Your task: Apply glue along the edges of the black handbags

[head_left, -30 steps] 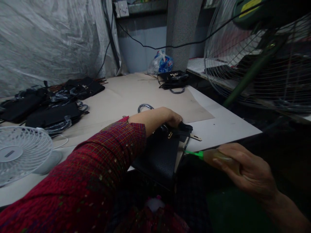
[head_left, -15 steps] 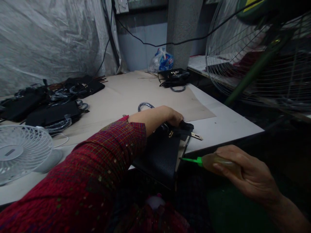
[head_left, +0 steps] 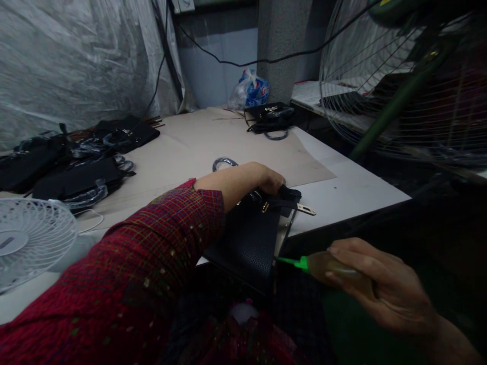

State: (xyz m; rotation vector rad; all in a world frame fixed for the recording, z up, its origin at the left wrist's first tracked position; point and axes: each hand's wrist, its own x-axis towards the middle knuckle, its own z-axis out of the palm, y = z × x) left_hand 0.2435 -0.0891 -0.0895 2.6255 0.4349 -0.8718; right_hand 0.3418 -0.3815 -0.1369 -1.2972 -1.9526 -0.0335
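A black handbag [head_left: 247,241] lies at the table's front edge, partly hidden under my left forearm. My left hand [head_left: 272,181] is closed on the bag's far right corner, fingers mostly out of sight. A strap with a gold metal end plate [head_left: 306,209] sticks out to the right beside it. One wrapped handle [head_left: 224,163] shows beyond my forearm. My right hand [head_left: 376,284] is wrapped around a glue bottle [head_left: 338,274] with a thin green nozzle. The nozzle tip is at the bag's open right side edge, low down; whether it touches cannot be made out.
Several black handbags [head_left: 79,177] are piled on the left of the table, and another handbag [head_left: 270,116] lies at the back. A small white fan [head_left: 34,238] stands front left. A large caged fan [head_left: 399,101] is at the right, with a cable [head_left: 243,64] across the back.
My right hand has moved the bottle slightly left and down, so the nozzle tip is lower along the bag's side edge. My left hand keeps its hold. The view has shifted slightly.
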